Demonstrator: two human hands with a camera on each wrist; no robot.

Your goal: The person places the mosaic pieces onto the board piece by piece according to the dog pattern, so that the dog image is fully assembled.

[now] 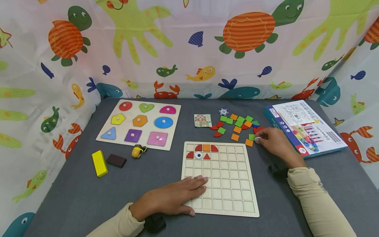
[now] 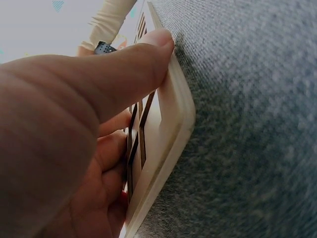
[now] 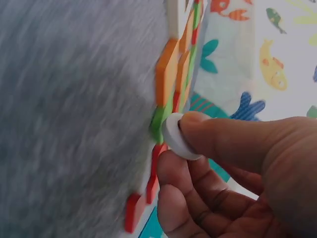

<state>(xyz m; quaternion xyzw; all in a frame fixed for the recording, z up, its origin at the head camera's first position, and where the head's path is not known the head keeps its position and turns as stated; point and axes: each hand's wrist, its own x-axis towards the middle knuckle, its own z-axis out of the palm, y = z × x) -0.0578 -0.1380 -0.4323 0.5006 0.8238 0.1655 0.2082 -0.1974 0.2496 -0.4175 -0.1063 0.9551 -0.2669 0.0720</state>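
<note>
My left hand lies with straight fingers on the lower left of a wooden grid board; in the left wrist view its thumb rests on the board's edge. Red pieces, an orange square and a round eye piece fill cells in the top two rows. Beside the loose pieces, my right hand pinches a small white disc between thumb and fingers. Green, orange and red pieces lie scattered to its left.
A boxed set lies at the right. At the left are a shape puzzle board, a yellow block, a dark brown block and a small yellow toy. A patterned card and poker-style chip sit behind the grid.
</note>
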